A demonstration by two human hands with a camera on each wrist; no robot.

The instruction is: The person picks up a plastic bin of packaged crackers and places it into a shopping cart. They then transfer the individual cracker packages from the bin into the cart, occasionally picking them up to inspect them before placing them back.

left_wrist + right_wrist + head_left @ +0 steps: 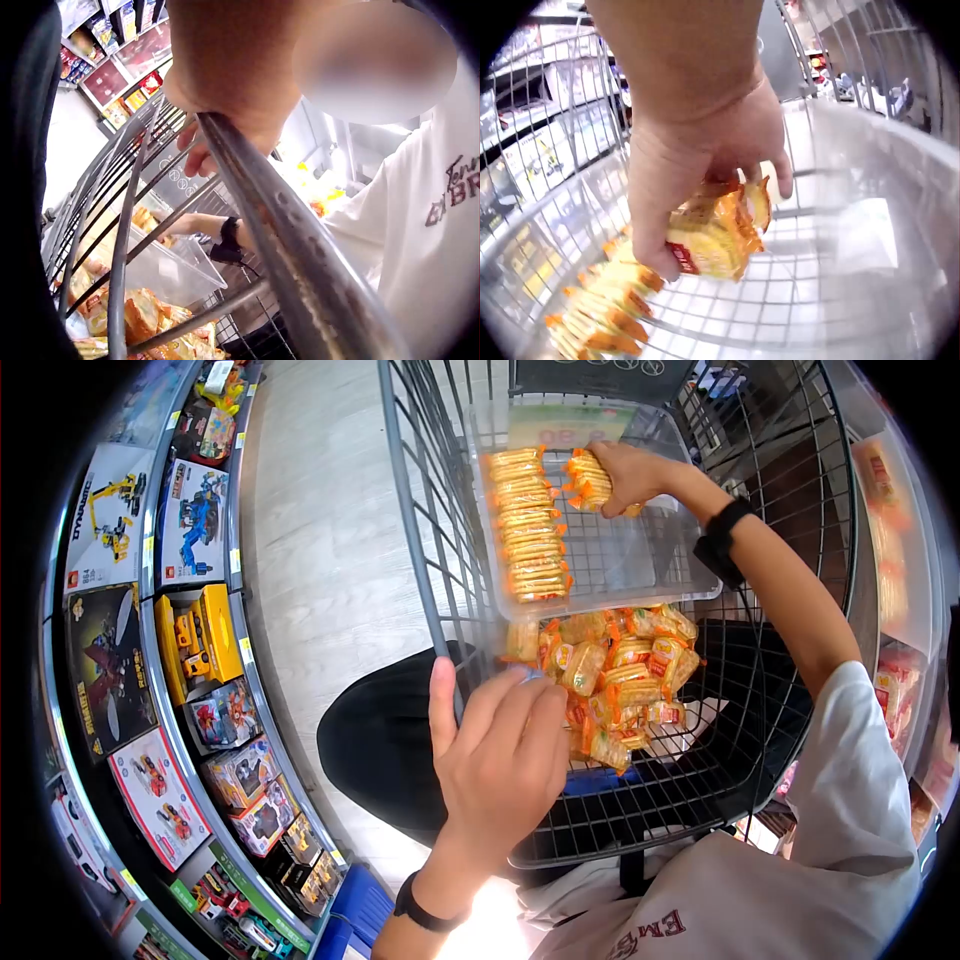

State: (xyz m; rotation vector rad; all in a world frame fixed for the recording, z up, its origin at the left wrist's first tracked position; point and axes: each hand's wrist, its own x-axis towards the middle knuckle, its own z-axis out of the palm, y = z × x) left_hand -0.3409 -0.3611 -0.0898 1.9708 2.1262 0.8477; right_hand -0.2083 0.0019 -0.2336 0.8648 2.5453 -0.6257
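My right hand (625,475) grips a short row of wrapped cracker packs (588,480) inside a clear plastic bin (640,585). In the right wrist view, the thumb and fingers clasp the orange-and-yellow wrappers (712,240) over the bin's bottom. A longer row of upright cracker packs (530,530) lines the bin's left side. My left hand (500,750) lies over the rail (300,247) of the shopping cart, one finger out straight and the others loosely bent. Just beyond it, a loose heap of cracker packs (620,670) fills the near part of the cart.
The wire cart (420,510) surrounds the bin and the heap. Shelves of boxed toys (200,525) stand along the left, past a strip of pale floor (300,550). At the right are clear bins (890,540) of packaged goods. A dark-clad knee (385,735) is beside the cart.
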